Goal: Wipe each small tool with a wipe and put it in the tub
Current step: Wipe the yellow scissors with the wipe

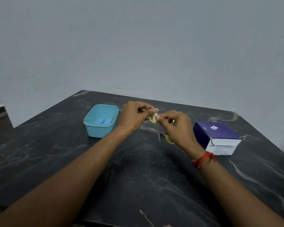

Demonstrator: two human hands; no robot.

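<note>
- Yellow-handled scissors point(159, 135) hang open just right of the tub point(95, 130). The left hand point(133, 117) grips the upper loop, and the right hand point(175, 126) pinches the wipe point(155, 116) against it.
- Risk: the loose blades could swing and nick the right wrist, or the scissors could slip from so light a grip.
- Count: one scissors, one wipe, one tub, one blue tool point(102, 120) inside it, one box point(220, 136) well right of the tub, two hands.

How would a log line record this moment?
step: wiping scissors | left hand: holds scissors | right hand: pinches wipe | tub: one blue tool inside
</note>
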